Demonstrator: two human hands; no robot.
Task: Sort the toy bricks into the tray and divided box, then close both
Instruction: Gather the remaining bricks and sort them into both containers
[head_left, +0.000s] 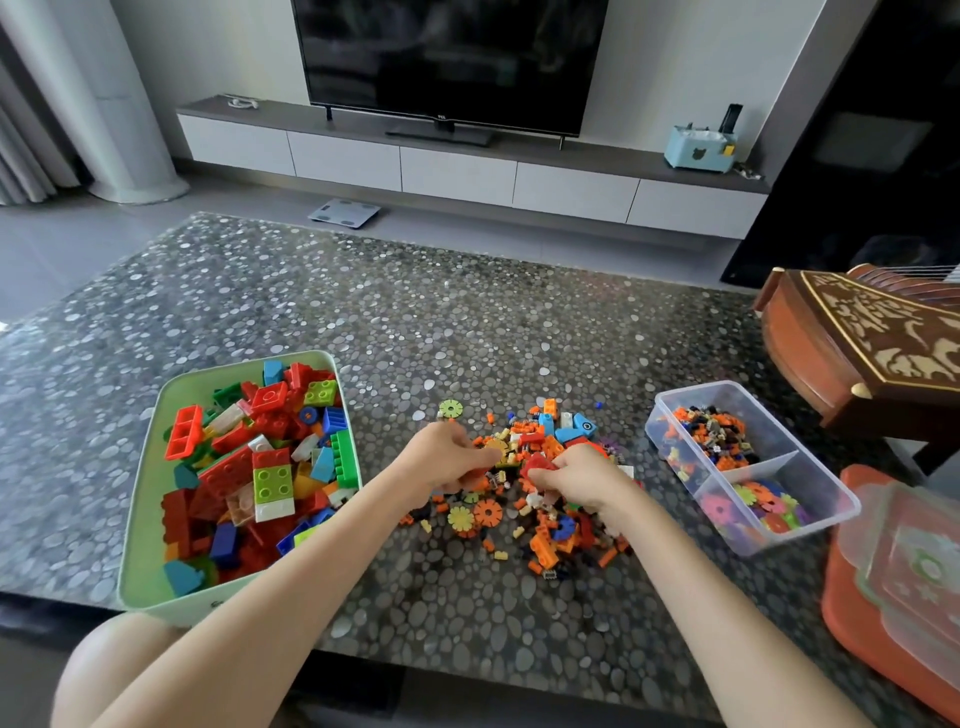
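A loose pile of small bricks and flower discs lies mid-table. My left hand hovers over the pile with curled fingers that seem to hold red pieces. My right hand pinches a red brick at the pile's top. The pale green tray on the left is full of large bricks. On the right, the clear divided box has small bricks in its far compartment and flower discs in the near one.
An orange lid and a clear lid lie stacked at the right table edge. A carved wooden instrument sits at the back right. The pebble-patterned tabletop stretches behind the pile.
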